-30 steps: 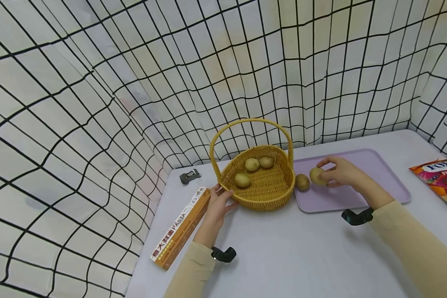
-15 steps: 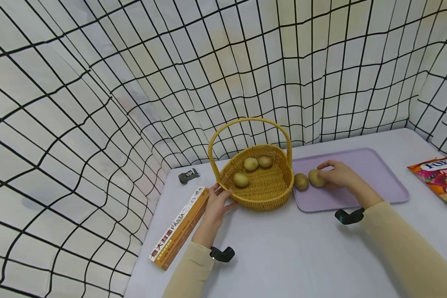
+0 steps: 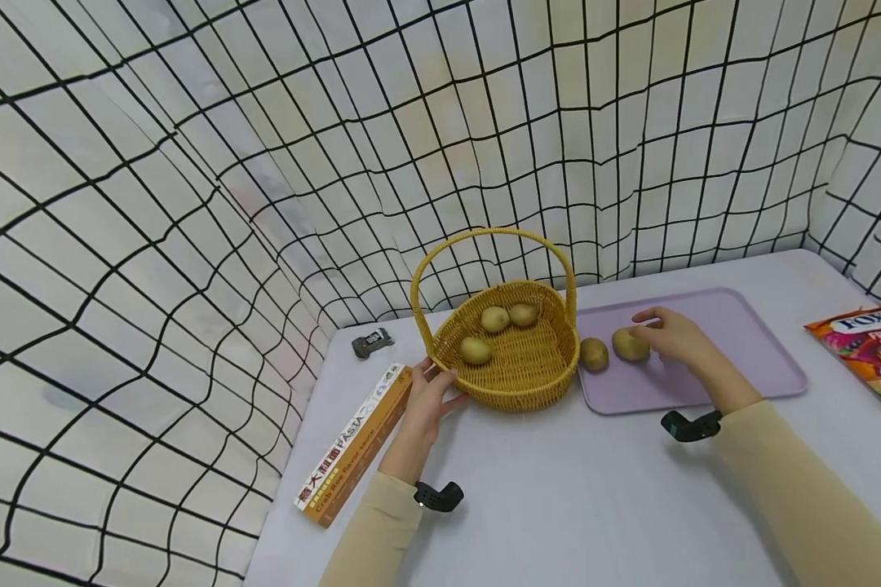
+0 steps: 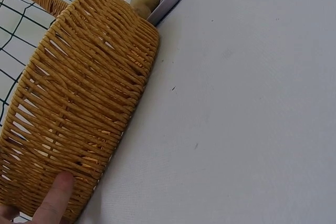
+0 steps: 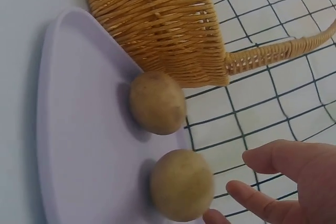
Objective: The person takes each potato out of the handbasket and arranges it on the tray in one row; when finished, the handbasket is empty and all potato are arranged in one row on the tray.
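A yellow wicker basket (image 3: 517, 399) with a tall hoop handle stands at the back of the table. Several potatoes are in view, three of them inside it, one being the potato (image 3: 475, 350) near its left side. My left hand (image 3: 427, 401) grips the basket's left side, one finger lying along the outer weave in the left wrist view. On the lilac tray (image 3: 712, 326) lie a browner potato (image 5: 157, 102) by the basket and a yellower potato (image 5: 182, 184). Beside the yellower one is my right hand (image 3: 674, 336), its fingers spread and holding nothing; a lower fingertip is very near its skin.
An orange and white pasta box (image 3: 356, 444) lies left of my left hand. Behind it is a small dark grey object (image 3: 372, 343). A colourful FOX'S packet (image 3: 869, 350) lies at the right. Black-gridded white cloth (image 3: 514, 139) rises behind the table.
My right fingers were around the yellower potato; now they have come off it and it rests on the tray. My left hand stays at the basket.
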{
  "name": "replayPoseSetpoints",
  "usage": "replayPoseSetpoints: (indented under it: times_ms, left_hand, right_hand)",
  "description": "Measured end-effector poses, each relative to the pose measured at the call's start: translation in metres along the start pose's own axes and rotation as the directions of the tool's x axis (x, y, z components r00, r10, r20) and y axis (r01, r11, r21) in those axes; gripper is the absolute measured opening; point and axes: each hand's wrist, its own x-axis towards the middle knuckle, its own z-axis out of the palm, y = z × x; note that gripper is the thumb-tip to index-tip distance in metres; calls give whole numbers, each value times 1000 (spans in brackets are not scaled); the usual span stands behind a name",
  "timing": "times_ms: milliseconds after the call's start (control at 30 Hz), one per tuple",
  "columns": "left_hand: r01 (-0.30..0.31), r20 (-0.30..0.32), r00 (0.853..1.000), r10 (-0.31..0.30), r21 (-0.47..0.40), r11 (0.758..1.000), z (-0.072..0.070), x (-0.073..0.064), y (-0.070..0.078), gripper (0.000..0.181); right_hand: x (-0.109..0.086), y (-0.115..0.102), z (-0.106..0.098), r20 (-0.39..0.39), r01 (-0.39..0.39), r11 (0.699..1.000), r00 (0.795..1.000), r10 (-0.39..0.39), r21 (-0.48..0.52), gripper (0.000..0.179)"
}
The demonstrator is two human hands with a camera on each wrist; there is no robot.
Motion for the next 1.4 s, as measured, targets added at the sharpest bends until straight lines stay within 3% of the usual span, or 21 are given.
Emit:
replayPoseSetpoints:
  times_ms: [400, 833, 1067, 1267, 1400]
  left_hand:
    - [7, 7, 1000, -8, 6, 1000, -2, 0, 0, 77]
    - [5, 7, 1000, -5, -5, 1000, -1, 1, -1, 76]
    - [11, -6, 1000, -11, -1, 1000, 0, 0, 1, 75]
    - [12, -6, 1000, -12, -6, 1000, 0, 0, 0, 76]
    - [14, -14, 1000, -14, -3, 1000, 0, 0, 0, 77]
  right_hand:
    - [-18, -48, -7, -11, 109, 983, 994, -112, -148, 58]
    - [-31, -115, 6, 71, 223, 966, 974, -216, -131, 51]
    - [-21, -140, 20, 120, 271, 956, 959, -258, -111, 49]
    - [-1, -157, 34, 161, 286, 942, 952, -259, -175, 57]
    - [14, -164, 47, 192, 290, 943, 947, -258, -164, 57]
